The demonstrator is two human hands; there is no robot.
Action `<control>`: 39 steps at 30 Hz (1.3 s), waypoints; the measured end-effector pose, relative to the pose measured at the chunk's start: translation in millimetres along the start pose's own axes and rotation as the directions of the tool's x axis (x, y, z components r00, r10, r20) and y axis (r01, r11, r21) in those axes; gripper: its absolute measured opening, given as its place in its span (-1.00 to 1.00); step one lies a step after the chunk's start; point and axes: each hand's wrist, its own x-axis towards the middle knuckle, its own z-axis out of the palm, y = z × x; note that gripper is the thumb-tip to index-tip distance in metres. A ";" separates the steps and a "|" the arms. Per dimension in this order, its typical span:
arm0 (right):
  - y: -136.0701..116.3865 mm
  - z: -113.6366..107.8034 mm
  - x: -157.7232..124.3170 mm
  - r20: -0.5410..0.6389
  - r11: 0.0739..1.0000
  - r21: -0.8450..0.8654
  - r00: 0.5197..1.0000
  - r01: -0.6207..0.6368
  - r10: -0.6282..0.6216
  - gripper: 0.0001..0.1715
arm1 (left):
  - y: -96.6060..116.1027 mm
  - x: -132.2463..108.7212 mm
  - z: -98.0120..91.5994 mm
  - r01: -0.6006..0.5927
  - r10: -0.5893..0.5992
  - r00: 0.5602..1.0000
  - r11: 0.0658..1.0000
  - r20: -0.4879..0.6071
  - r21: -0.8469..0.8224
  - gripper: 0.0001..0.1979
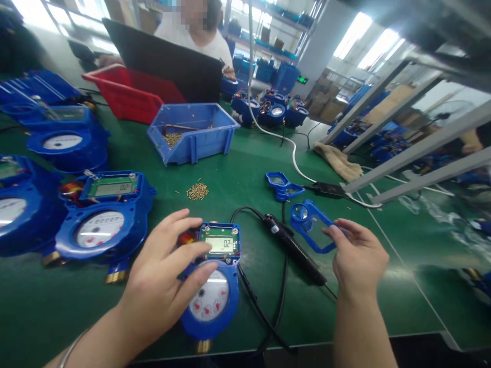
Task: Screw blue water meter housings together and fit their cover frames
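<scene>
My left hand [169, 266] lies over the left side of a blue water meter [230, 291], its fingers spread and apparently touching the housing. The meter's green circuit board is exposed, with a lit display [221, 245] reading about 0.2. Below it a round white dial has red pointers, partly behind my thumb. Off to the right, my right hand [358, 253] pinches a blue cover frame with a clear window [312, 227] by its right edge, above the table. Between both hands lies a black electric screwdriver [295, 250], its bit towards the lower right.
Small brass screws [197, 192] lie heaped beyond the meter. Behind them stand a blue bin [203, 145] with screws and a red bin [123, 97]. More meters [102, 230] line the left. Another blue cover [284, 188] and cables lie on the green table. A person sits opposite.
</scene>
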 end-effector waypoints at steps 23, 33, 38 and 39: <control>-71.1 13.9 -132.8 0.976 0.171 0.203 0.214 -0.964 0.049 -0.25 | 63.2 53.6 4.0 0.228 -0.145 0.935 0.945 0.323 -0.234 -0.70; -79.0 19.3 -143.6 0.960 0.116 0.254 0.265 -0.960 0.089 -0.38 | 73.6 42.3 -0.9 0.304 -0.243 0.860 0.950 0.449 -0.067 -0.30; -80.9 17.7 -144.6 0.967 0.143 0.244 0.251 -0.959 0.038 -0.35 | 63.3 50.0 -5.5 0.298 -0.218 0.896 0.942 0.387 -0.157 -0.58; -80.9 17.5 -144.2 0.968 0.143 0.241 0.248 -0.960 0.034 -0.33 | 61.3 50.1 -5.2 0.281 -0.200 0.909 0.943 0.366 -0.180 -0.63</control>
